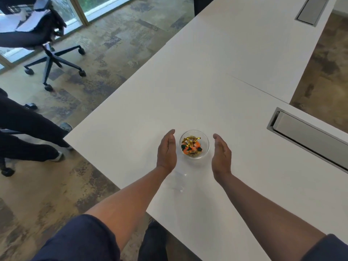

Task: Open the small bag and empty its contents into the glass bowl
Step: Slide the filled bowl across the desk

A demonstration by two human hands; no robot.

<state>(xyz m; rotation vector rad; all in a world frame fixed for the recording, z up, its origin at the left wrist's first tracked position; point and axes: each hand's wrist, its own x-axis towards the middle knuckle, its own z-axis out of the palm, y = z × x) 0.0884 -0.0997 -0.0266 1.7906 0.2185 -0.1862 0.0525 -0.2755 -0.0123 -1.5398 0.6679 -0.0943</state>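
Note:
A small glass bowl (205, 147) stands on the white table (207, 81) and holds several wrapped candies (191, 146) in gold, orange and green. My left hand (167, 151) is flat and open just left of the bowl, palm facing it, not touching. My right hand (221, 154) is open on the bowl's right side, palm inward, a short gap away. A clear, empty small bag (178, 182) lies flat on the table between my forearms, barely visible apart from its glints.
A metal cable hatch (308, 136) is set into the table at the right; another hatch (311, 11) sits far back. An office chair (43, 40) stands on the floor at left. A seated person's legs (32, 132) reach toward the table's left corner.

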